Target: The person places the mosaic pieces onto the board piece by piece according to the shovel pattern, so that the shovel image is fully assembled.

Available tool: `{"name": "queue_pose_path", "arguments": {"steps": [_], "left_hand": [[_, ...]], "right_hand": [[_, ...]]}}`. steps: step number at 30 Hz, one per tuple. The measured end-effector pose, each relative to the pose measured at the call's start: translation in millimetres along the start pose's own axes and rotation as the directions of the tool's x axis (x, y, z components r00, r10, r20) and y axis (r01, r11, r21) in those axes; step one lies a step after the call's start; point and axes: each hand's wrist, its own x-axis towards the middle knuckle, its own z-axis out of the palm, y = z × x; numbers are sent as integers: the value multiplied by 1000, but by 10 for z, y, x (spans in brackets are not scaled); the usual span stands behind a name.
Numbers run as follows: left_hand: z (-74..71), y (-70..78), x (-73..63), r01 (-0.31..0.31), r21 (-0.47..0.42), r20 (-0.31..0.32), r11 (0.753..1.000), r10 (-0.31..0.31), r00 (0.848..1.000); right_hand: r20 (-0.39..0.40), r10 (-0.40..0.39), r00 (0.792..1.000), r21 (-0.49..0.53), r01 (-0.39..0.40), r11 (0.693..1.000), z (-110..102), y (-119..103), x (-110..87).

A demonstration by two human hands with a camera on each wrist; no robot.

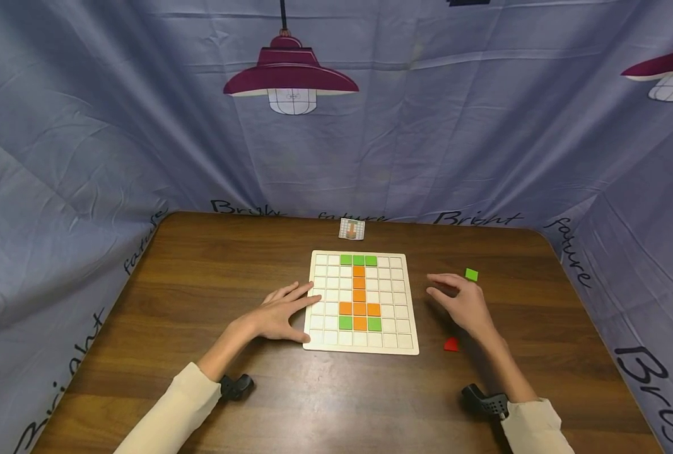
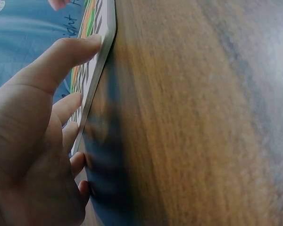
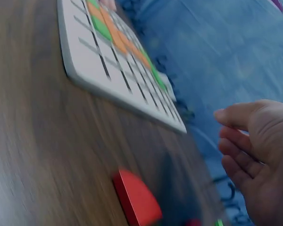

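Observation:
A white grid board [image 1: 393, 343] lies on the table with green tiles [image 1: 358, 260] and orange tiles [image 1: 359, 295] in some of its squares. My left hand [image 1: 282, 314] rests its spread fingers on the board's left edge; in the left wrist view the thumb [image 2: 80, 51] touches the rim. To the right of the board, my right hand [image 1: 463, 306] hovers with fingers loosely bent and nothing visible between them. Just beyond it lies a loose green square tile [image 1: 471, 274]. A red piece with a curved side [image 3: 137, 197] lies nearer, below the right hand.
A small printed card [image 1: 351, 229] with a grid pattern lies behind the board, near the table's back edge. Blue-grey curtains [image 1: 427, 126] enclose the wooden table [image 1: 211, 252] at the back and sides. Dark devices [image 1: 484, 401] are strapped at both wrists.

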Motion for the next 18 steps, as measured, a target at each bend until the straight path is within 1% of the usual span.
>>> {"name": "queue_pose_path", "arguments": {"steps": [3, 6, 8, 11, 14, 18], "left_hand": [[-1, 5, -4, 0, -3, 1, 1000, 0, 1000], [-2, 8, -7, -4, -4, 0, 1000, 4, 1000], [0, 5, -9, -7, -2, -1, 1000, 7, 1000], [4, -2, -8, -8, -1, -1, 1000, 8, 1000], [8, -8, -4, -5, 2, -2, 1000, 5, 1000], [10, -11, 2, -1, 5, 1, 1000, 1, 1000]], "right_hand": [[-47, 34, 998, -25, -36, 999, -119, 143, -3], [-95, 80, 992, -24, -82, 996, -222, 283, 6], [-136, 110, 985, -27, -114, 993, -281, 376, 23], [-175, 166, 970, -12, -171, 985, -358, 507, 47], [-182, 229, 956, 11, -231, 973, -411, 631, 58], [-157, 275, 948, -11, -280, 960, -450, 760, 49]]}}
